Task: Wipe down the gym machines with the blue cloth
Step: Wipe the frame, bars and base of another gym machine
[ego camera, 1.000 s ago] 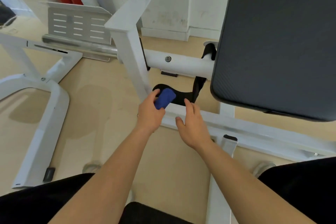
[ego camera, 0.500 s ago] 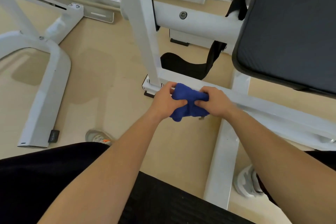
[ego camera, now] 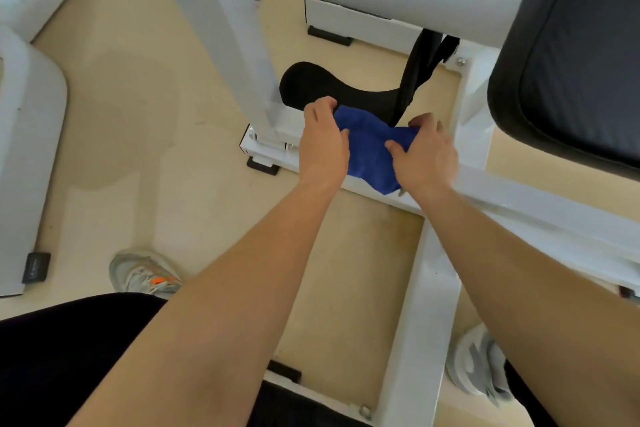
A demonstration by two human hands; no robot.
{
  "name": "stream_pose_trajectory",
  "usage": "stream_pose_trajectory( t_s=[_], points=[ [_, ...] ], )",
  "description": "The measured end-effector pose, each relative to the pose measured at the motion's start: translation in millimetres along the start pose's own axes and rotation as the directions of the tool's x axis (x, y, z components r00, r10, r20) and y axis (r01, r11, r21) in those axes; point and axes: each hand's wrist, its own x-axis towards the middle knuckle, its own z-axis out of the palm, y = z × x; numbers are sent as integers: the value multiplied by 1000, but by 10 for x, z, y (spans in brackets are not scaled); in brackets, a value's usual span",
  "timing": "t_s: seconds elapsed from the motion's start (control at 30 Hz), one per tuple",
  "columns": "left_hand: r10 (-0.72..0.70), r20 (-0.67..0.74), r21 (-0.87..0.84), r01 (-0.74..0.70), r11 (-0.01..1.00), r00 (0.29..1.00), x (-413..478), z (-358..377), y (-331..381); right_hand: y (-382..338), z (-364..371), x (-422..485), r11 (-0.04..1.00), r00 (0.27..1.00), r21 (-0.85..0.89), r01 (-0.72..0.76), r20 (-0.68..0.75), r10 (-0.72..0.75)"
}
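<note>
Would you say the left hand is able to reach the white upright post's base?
Probably yes: the left hand grips the blue cloth right beside the post's base, nothing standing between.

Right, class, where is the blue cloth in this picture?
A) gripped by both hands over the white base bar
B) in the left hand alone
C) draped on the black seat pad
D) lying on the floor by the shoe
A: the left hand and the right hand both grip the blue cloth, which is spread over the white base bar.
</note>
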Motion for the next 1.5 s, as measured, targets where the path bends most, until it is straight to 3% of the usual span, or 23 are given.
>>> stream_pose_trajectory(
  t_s=[0.07, 0.13, 0.2, 0.3, 0.43, 0.5, 0.73, 0.93, 1.1, 1.23, 1.5],
  points=[
    [132, -35, 132, -126, 983, 991, -47, 67, -33, 13, 90, -111, 991, 974, -104, 89, -199, -108],
    [275, 51, 175, -280, 944, 960, -152, 123, -114, 74, 197, -249, 946, 927, -222, 236, -241, -288],
    [444, 224, 330, -496, 803, 868, -298, 140, -235, 158, 327, -388, 884, 907, -320, 340, -137, -398],
    [459, 345, 401, -571, 716, 818, -324, 69, -459, 205, 457, -505, 836, 923, -403, 372, 63, -380],
    [396, 393, 483, -553, 679, 830, -203, -135, -634, -3, 502, -458, 788, 895, -426, 445, 174, -411],
    [334, 360, 516, -485, 706, 871, -159, -262, -729, -218, 557, -420, 771, 874, -412, 486, 215, -436],
    [197, 354, 585, -380, 716, 915, -98, -399, -730, -443, 697, -343, 717, 839, -439, 542, 239, -488],
    [287, 478, 542, -536, 648, 830, -433, -14, -247, 375, 369, -460, 716, 887, -530, 455, 197, -418],
    [327, 535, 472, -596, 649, 779, -757, 347, 131, 898, 79, -582, 710, 939, -617, 339, 169, -301],
    [335, 529, 473, -599, 647, 780, -671, 222, -2, 614, 185, -600, 726, 946, -606, 323, 178, -273],
    [195, 448, 600, -455, 658, 872, -147, -483, -708, -465, 656, -456, 725, 860, -464, 510, 298, -415]
  ],
)
